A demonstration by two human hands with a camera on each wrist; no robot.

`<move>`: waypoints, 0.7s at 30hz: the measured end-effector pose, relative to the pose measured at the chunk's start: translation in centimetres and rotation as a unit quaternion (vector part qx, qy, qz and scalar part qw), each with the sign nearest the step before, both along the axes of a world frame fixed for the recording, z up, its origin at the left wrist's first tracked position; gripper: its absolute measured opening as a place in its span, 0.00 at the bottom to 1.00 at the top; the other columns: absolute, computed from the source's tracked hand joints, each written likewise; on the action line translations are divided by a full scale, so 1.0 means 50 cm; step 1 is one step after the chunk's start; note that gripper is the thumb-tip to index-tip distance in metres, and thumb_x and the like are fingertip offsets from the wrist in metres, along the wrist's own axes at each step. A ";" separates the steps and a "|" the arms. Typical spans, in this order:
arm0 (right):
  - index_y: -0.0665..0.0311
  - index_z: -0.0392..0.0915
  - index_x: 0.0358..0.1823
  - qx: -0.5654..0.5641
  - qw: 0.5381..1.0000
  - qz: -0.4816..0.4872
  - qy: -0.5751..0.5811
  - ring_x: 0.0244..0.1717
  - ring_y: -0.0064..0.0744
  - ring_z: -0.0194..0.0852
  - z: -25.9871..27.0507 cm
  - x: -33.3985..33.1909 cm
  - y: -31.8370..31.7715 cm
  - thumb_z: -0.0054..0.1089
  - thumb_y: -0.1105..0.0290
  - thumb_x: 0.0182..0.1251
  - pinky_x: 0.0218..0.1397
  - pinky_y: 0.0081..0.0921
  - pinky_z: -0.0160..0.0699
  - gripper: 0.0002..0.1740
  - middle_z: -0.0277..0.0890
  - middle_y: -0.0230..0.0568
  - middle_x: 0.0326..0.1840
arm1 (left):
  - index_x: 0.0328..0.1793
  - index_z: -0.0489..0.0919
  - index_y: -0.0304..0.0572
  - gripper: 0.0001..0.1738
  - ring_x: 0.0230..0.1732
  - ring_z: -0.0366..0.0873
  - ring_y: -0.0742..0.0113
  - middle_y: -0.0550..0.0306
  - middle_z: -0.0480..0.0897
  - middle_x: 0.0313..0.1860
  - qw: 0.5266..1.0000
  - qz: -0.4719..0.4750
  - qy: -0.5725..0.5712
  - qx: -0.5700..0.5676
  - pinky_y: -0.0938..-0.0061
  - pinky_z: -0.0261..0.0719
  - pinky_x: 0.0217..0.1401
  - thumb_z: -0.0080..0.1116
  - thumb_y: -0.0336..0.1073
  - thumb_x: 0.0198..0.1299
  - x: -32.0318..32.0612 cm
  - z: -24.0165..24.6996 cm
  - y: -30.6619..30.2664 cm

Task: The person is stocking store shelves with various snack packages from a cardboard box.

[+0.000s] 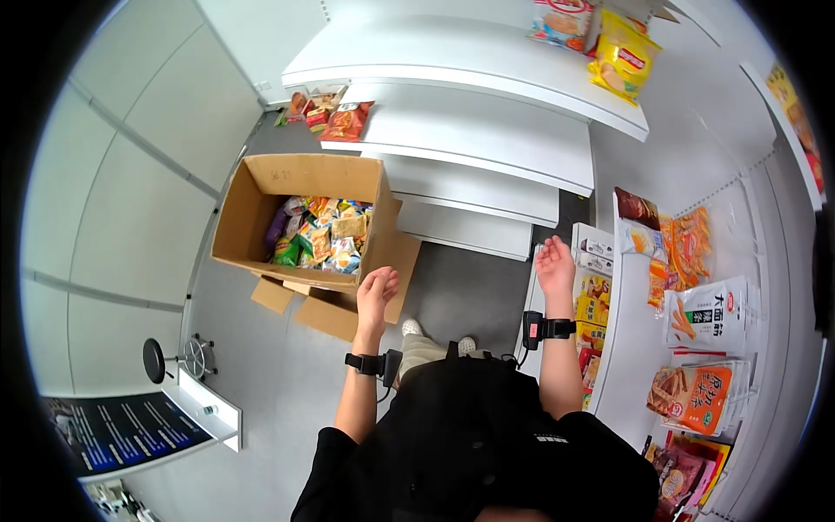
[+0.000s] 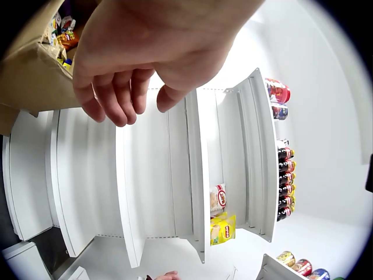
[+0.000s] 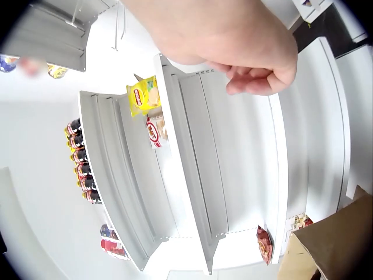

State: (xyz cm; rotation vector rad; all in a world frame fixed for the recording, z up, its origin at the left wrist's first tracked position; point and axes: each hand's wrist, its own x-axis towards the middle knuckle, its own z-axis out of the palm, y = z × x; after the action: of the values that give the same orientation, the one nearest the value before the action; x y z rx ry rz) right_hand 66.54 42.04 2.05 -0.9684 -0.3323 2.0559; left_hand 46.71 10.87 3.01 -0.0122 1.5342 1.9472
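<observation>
My left hand hangs in the air beside the near right corner of a big open cardboard box. Its fingers curl loosely and hold nothing, as the left wrist view also shows. Inside the box lies a heap of bagged snacks in many colours. Over by the right-hand shelves, my right hand is raised with its fingers bent a little and nothing in them. White tiered shelves stand in front of both hands. A red snack bag lies at the left end of one tier.
On the top tier, a yellow chip bag stands beside a white and red bag. Bagged snacks, among them a white bag, hang along the right. Cardboard flaps spread below the box. A stool stands at the left.
</observation>
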 end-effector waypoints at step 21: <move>0.64 0.74 0.40 0.001 0.985 0.173 -0.024 0.32 0.25 0.68 -0.039 -0.464 -0.348 0.58 0.70 0.61 0.37 0.22 0.71 0.08 0.74 0.35 0.34 | 0.51 0.76 0.39 0.14 0.41 0.78 0.75 0.58 0.82 0.44 0.994 0.102 -0.039 -0.030 0.78 0.76 0.45 0.51 0.39 0.65 -0.265 -0.100 -0.388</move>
State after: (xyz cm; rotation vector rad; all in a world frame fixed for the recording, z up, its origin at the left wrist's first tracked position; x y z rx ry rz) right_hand 43.33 24.66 0.10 -1.0152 -0.5620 2.3444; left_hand 33.48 -8.53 -1.99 -0.2762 1.5920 2.0298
